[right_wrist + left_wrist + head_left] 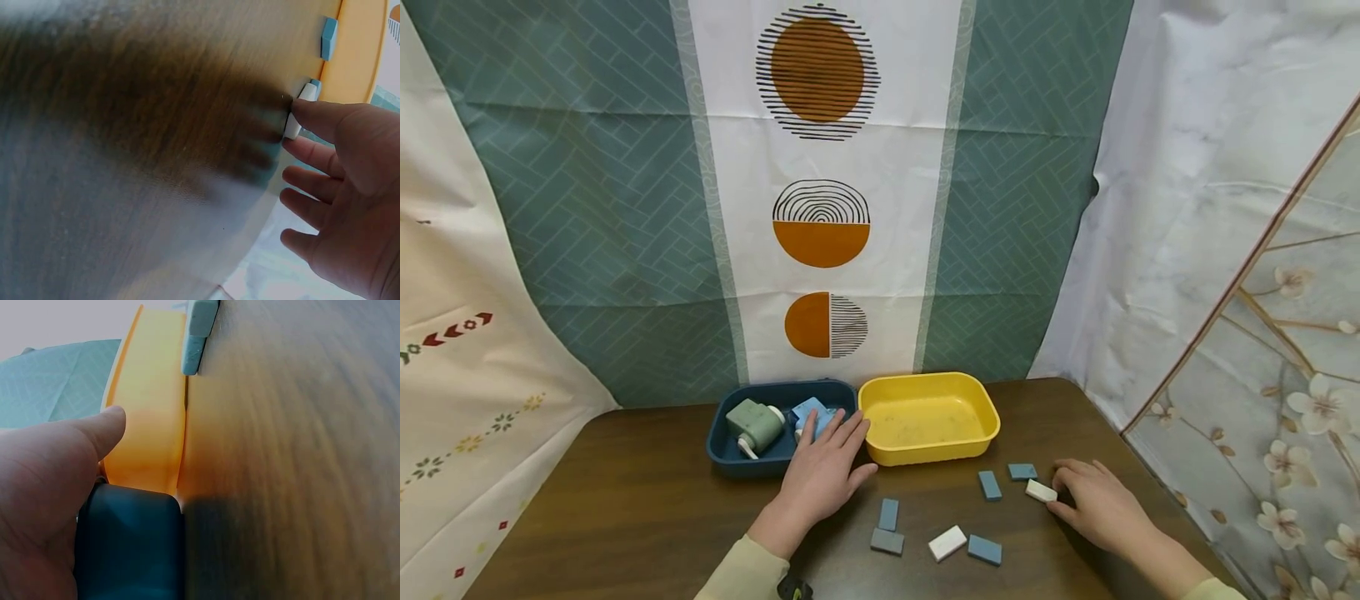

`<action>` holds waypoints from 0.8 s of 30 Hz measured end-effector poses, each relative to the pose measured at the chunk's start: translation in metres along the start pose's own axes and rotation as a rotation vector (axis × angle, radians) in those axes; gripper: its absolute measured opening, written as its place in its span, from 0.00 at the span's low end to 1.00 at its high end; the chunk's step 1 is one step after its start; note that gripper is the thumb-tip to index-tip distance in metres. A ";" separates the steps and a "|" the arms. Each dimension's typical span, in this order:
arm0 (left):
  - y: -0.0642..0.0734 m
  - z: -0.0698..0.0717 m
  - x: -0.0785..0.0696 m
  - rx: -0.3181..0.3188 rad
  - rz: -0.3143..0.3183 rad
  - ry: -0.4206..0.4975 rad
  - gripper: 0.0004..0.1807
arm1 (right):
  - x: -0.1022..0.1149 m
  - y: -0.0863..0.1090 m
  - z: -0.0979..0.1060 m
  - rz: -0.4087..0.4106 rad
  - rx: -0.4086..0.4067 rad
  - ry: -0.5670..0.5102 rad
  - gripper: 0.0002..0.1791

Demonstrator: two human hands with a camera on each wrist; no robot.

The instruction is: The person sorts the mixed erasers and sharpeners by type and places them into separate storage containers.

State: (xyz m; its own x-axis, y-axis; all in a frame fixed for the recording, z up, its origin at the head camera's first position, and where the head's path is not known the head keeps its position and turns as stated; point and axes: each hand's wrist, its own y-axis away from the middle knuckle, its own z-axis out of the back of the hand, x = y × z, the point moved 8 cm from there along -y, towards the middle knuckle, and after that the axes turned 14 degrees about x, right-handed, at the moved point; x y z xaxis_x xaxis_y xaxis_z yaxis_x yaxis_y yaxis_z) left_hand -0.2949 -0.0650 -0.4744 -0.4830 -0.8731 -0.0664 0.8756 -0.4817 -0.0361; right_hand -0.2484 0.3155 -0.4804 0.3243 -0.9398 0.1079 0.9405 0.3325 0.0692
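Note:
My right hand (1101,502) is low over the table at the right, with thumb and index finger at the end of a small white block (1040,491). In the right wrist view the thumb overlaps that white block (294,127), and the other fingers are spread and bent. My left hand (822,475) lies over the front right edge of the dark blue tray (752,469), fingers straight and holding nothing. Inside the tray are a green boxy container (757,423) with white fittings and a light blue one (809,410), partly hidden by the fingers.
A yellow tray (928,454) stands right of the blue one. Blue blocks (1022,472) (989,486) lie near the right hand. Nearer me are more blue blocks (985,550) (889,514), a grey-blue block (887,542) and a white block (947,543). Cloth (1015,208) hangs behind the table.

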 end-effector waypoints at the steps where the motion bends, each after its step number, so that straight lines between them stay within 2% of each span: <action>1: 0.000 0.000 0.000 0.001 0.000 0.001 0.40 | 0.000 0.000 0.000 -0.002 0.000 -0.002 0.16; 12: -0.002 -0.001 0.000 0.006 -0.007 0.038 0.40 | 0.001 0.002 0.003 0.006 -0.033 0.009 0.16; 18: 0.002 -0.005 -0.001 0.013 -0.012 0.042 0.40 | 0.002 0.006 0.000 0.015 -0.044 0.004 0.16; 24: 0.001 0.001 -0.002 -0.015 -0.024 0.023 0.39 | 0.003 0.005 0.008 0.025 -0.072 -0.013 0.16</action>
State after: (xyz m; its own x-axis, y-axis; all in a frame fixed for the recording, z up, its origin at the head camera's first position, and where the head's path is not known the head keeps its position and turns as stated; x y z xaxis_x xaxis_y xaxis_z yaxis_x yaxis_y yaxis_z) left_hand -0.2928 -0.0639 -0.4730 -0.5040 -0.8592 -0.0880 0.8637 -0.5013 -0.0527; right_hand -0.2439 0.3149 -0.4721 0.3466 -0.9301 0.1213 0.9373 0.3486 -0.0053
